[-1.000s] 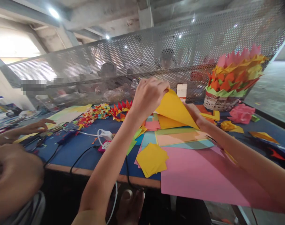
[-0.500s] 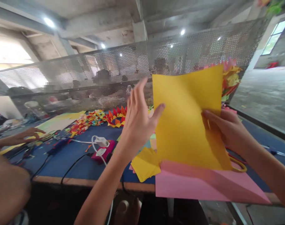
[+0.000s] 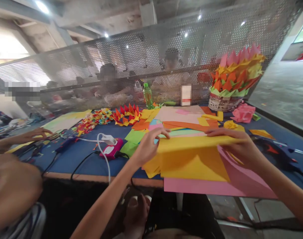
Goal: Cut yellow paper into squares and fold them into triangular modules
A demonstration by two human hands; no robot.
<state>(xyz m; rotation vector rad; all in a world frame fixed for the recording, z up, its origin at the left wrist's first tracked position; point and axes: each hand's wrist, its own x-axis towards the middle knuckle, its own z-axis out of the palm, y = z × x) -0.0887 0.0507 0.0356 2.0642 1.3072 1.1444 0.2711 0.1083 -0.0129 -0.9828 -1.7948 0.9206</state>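
A yellow sheet of paper point(image 3: 191, 164) is bent over along its upper part, its lower edge over a larger pink sheet point(image 3: 206, 188) at the table's front. My left hand point(image 3: 148, 146) has the upper left corner of the yellow sheet between thumb and fingers. At the other end of the bend, my right hand point(image 3: 237, 146) grips the sheet, fingers lying along the top. Motion blurs the bent strip a little. Smaller yellow pieces point(image 3: 151, 168) stick out beneath the sheet on the left.
Behind my hands lie stacked coloured papers point(image 3: 178, 114). A basket with folded paper petals point(image 3: 226, 103) stands at the back right, a green-capped bottle point(image 3: 148, 96) at the back. Left of me are a pink power strip point(image 3: 113, 149) with cables and a co-worker's hand point(image 3: 38, 133).
The yellow sheet has come down from upright and its upper part is now bent over. My left hand, previously spread beside it, has lowered and taken its left corner.
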